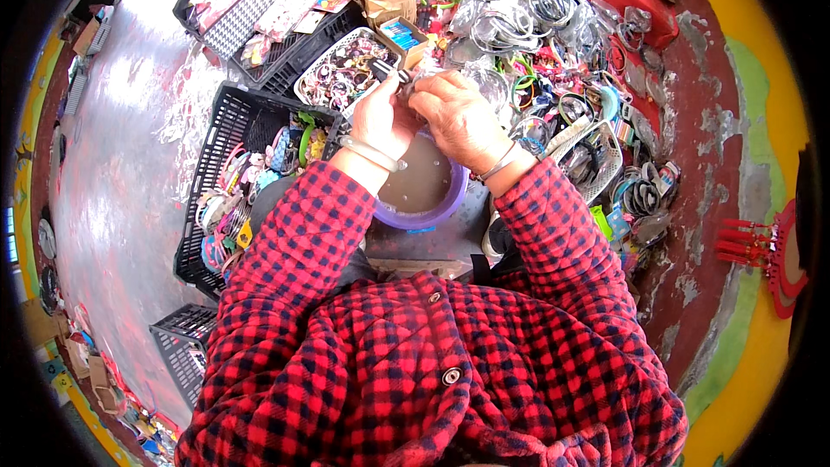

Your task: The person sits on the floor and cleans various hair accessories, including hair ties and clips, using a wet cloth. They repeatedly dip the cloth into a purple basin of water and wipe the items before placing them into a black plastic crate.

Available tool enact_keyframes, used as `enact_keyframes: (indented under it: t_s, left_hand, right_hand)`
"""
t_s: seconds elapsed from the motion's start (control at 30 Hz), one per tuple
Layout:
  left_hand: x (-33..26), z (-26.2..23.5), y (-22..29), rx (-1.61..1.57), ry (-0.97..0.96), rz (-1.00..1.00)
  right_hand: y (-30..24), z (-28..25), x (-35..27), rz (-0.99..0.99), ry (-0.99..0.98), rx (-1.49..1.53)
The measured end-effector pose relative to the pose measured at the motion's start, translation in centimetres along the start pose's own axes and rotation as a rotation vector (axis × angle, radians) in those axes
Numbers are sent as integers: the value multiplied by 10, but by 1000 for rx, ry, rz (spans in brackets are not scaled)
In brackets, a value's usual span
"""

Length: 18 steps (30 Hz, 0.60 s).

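Both my hands meet over a purple basin (454, 201) of cloudy grey-brown water. Closed fingers of my left hand (379, 125) hold a small dark object (381, 70), with a shiny pale part, that sticks out past the fingertips; its kind is too small to tell. My right hand (456, 119) is closed too, its bent fingers pressed against the left fingertips. What lies between those fingers is hidden. Just beyond the hands stands a white basket (304, 88) full of small hair ties and trinkets.
A black crate (195, 229) of colourful headbands stands at my left. Farther back are more crates, a small cardboard box (411, 56) and a heap of bagged hair bands (519, 30). On the right, a white basket (610, 156) holds dark bands.
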<state>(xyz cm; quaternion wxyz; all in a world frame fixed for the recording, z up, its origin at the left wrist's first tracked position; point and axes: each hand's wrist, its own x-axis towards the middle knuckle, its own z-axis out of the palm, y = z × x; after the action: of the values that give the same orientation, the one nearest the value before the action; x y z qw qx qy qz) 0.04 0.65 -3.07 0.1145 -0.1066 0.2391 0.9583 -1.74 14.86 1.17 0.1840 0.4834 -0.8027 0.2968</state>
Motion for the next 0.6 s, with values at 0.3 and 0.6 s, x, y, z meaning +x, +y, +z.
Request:
enact_keyframes:
  t_s: [0.3,0.6]
  left_hand:
    - [6,-6,14,-69,50,115]
    - [0,1,-5,14,69,207]
  right_hand:
    - [11,-7,-13,129,-185,144]
    - [-2,9,0,110,74,107]
